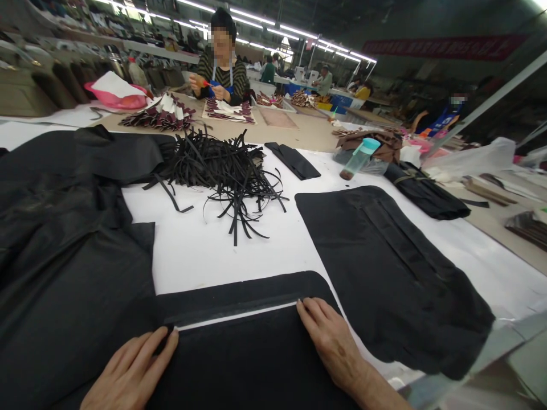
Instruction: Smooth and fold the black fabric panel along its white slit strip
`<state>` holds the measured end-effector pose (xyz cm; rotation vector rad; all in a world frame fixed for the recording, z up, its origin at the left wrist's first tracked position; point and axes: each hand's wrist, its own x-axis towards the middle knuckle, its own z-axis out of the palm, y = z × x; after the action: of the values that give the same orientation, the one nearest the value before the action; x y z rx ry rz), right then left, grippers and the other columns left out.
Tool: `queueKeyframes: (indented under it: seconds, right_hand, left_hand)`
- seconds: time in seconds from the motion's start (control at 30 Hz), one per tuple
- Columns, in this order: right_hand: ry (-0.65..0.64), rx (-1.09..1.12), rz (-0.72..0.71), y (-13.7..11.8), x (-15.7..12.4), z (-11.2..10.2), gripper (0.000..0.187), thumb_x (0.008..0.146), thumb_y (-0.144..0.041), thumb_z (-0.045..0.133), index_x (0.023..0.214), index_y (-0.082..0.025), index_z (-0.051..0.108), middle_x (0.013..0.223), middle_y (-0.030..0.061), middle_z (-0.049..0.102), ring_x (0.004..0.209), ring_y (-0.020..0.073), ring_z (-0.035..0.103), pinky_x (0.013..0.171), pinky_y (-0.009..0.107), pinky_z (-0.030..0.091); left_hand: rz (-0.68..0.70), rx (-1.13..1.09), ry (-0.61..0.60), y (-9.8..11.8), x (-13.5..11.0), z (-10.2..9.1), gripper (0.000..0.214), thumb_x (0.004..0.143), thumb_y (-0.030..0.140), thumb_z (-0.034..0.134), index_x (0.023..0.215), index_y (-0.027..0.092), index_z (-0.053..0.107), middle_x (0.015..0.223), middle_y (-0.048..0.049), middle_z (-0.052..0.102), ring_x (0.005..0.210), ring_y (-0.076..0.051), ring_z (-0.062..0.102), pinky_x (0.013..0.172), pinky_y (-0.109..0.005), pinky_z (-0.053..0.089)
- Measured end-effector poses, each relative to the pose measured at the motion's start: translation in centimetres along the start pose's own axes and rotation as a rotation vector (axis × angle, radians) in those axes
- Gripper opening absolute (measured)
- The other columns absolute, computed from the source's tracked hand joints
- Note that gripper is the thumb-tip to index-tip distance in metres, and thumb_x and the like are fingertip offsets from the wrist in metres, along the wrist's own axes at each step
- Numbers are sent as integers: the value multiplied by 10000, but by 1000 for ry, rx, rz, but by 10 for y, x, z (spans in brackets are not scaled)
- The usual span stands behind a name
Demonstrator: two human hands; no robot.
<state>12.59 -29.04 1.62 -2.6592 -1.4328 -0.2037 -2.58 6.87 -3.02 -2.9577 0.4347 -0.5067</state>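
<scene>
A black fabric panel [252,359] lies in front of me, its upper edge running along a narrow white line [239,316]. Beyond that line a dark band of black material [243,290] with a rounded right corner shows on the white tabletop. At the left end of the line, my left hand [132,364] pinches the panel's corner between thumb and fingers. My right hand [327,336] grips the edge at the other end, fingers together and thumb mostly hidden. Whether the white line is a strip or the table showing through a gap, I cannot tell.
Black sheets [72,239] are heaped at left. A pile of black strips [213,165] lies ahead, near a folded black piece [294,160]. Another black panel [393,273] lies at right, below a teal-lidded bottle [361,158]. Across the table a co-worker [222,62] handles small pieces.
</scene>
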Motion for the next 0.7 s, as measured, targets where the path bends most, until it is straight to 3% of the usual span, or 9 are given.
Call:
queueKeyframes:
  seconds: [0.27, 0.4, 0.5, 0.6, 0.7]
  right_hand:
    - [68, 1, -14, 10, -10, 11, 471, 802, 10, 317, 1232, -77, 487, 1107, 161, 507, 967, 298, 522, 799, 438, 530]
    - [158, 74, 111, 15, -18, 12, 332, 944, -112, 266, 1131, -148, 537, 1112, 131, 529, 973, 284, 535, 774, 413, 529]
    - [239, 58, 251, 5, -14, 5, 307, 1014, -252, 253, 1067, -163, 542, 1075, 128, 539, 892, 296, 563, 725, 438, 525]
    - [241, 75, 209, -23, 5, -4, 316, 1005, -206, 238, 1056, -154, 545, 1036, 136, 531, 864, 301, 555, 708, 439, 509]
    - [175, 161, 53, -59, 34, -2, 317, 910, -46, 299, 1104, -133, 534, 1032, 135, 520, 887, 292, 534, 733, 417, 502]
  left_hand:
    - [-186, -121, 77, 12, 15, -24, 508, 768, -6, 329, 1144, 236, 569, 1095, -59, 579, 987, -183, 546, 840, -287, 485]
    - [-315, -307, 126, 7, 18, -31, 356, 854, 95, 349, 1090, 229, 579, 1089, -59, 568, 999, -167, 551, 824, -269, 513]
    - [-403, -357, 201, 13, 26, -41, 272, 882, 139, 369, 1051, 200, 574, 1055, -65, 567, 970, -158, 561, 808, -255, 520]
    - [-284, -334, 201, 34, 44, -48, 347, 862, 68, 343, 1111, 191, 552, 1093, -67, 577, 1023, -164, 540, 876, -271, 495]
    - [-97, -307, 60, 63, 67, -46, 418, 842, 21, 308, 1159, 171, 535, 1125, -65, 597, 1043, -184, 535, 911, -307, 478]
